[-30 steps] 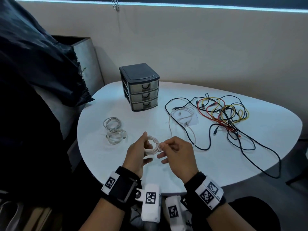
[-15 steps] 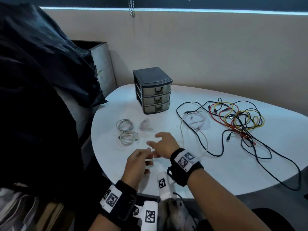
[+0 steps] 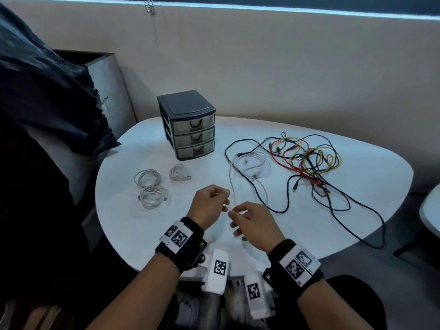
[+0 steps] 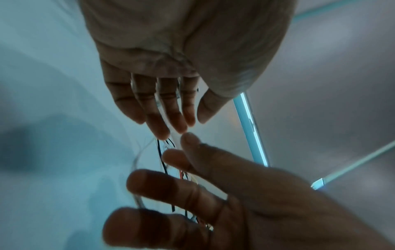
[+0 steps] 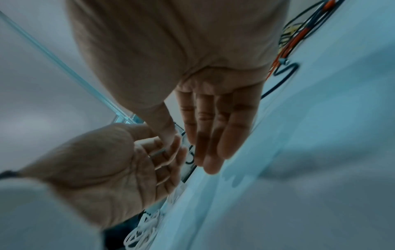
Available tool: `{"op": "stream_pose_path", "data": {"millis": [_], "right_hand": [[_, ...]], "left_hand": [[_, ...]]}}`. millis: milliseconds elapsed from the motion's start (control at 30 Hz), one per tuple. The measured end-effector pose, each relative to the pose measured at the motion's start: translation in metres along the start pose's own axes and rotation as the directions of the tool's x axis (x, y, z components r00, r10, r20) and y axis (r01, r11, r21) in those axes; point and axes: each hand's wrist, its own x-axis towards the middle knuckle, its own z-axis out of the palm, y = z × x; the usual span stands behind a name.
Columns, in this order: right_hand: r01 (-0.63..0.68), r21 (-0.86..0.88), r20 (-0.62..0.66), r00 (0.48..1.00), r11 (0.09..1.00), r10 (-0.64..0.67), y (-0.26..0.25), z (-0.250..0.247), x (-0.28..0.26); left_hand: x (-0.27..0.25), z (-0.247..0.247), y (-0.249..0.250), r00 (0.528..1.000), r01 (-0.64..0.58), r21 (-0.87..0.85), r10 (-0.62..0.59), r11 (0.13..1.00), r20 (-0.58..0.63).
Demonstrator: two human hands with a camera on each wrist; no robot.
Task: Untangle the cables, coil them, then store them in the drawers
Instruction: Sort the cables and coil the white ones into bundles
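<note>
I read three white coils (image 3: 152, 186) parked at the left of the tabletop (image 3: 357, 210), near the drawer unit (image 3: 189, 125), whose three drawers all sit closed: done coils staged close to storage, I judge, none stored yet. The black, red and yellow tangle (image 3: 309, 160) lies well apart to the right, so loose work stays clear of finished work.

Both hands hover over the near edge, almost meeting. My left hand (image 3: 209, 203) is knuckles-up, fingers (image 4: 171, 121) curled in toward the thumb, pinching the near end of a white cable (image 3: 232, 177). My right hand (image 3: 252, 222) pinches the same cable just beside it with thumb and forefinger; its other fingers (image 5: 213, 143) hang straighter, free. The cable runs away from the hands toward the loose white loops beside the tangle. I take this as the start of the next coil.
</note>
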Motion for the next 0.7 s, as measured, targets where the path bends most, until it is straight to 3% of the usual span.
{"op": "stream_pose_path", "data": {"millis": [100, 200, 267, 300, 367, 433, 567, 633, 700], "right_hand": [[-0.008, 0.055, -0.057, 0.998, 0.998, 0.011, 0.008, -0.016, -0.009], [0.007, 0.08, -0.097, 0.995, 0.997, 0.001, 0.013, -0.028, -0.016], [0.019, 0.093, -0.119, 0.993, 0.995, -0.008, 0.014, -0.034, -0.019], [0.027, 0.094, -0.129, 0.991, 0.995, -0.015, 0.014, -0.038, -0.019], [0.04, 0.089, -0.151, 0.988, 0.995, -0.026, 0.013, -0.046, -0.018], [0.057, 0.09, -0.199, 0.979, 0.994, -0.038, 0.007, -0.055, -0.015], [0.081, 0.181, -0.291, 0.956, 0.98, -0.026, -0.03, -0.072, -0.003], [0.01, 0.333, -0.161, 0.986, 0.943, 0.046, -0.055, -0.08, 0.009], [-0.076, 0.518, 0.027, 0.997, 0.852, 0.073, -0.075, -0.086, 0.025]], "left_hand": [[0.031, 0.028, 0.007, 0.999, -0.006, 0.126, 0.01, 0.992, -0.035], [0.06, 0.039, 0.022, 0.99, 0.103, 0.013, -0.101, 0.995, -0.102], [0.068, 0.041, 0.036, 0.981, 0.191, -0.081, -0.192, 0.978, -0.003], [0.069, 0.041, 0.044, 0.983, 0.182, -0.084, -0.179, 0.98, 0.037], [0.069, 0.037, 0.059, 1.0, 0.022, -0.062, -0.021, 0.998, 0.012], [0.064, 0.03, 0.074, 0.983, -0.181, -0.005, 0.181, 0.983, -0.029], [0.028, 0.013, 0.088, 0.861, -0.508, 0.104, 0.509, 0.855, 0.023], [0.006, 0.008, 0.083, 0.815, -0.579, 0.117, 0.571, 0.807, 0.097], [-0.011, 0.005, 0.071, 0.799, -0.597, 0.136, 0.571, 0.791, 0.189]]}}
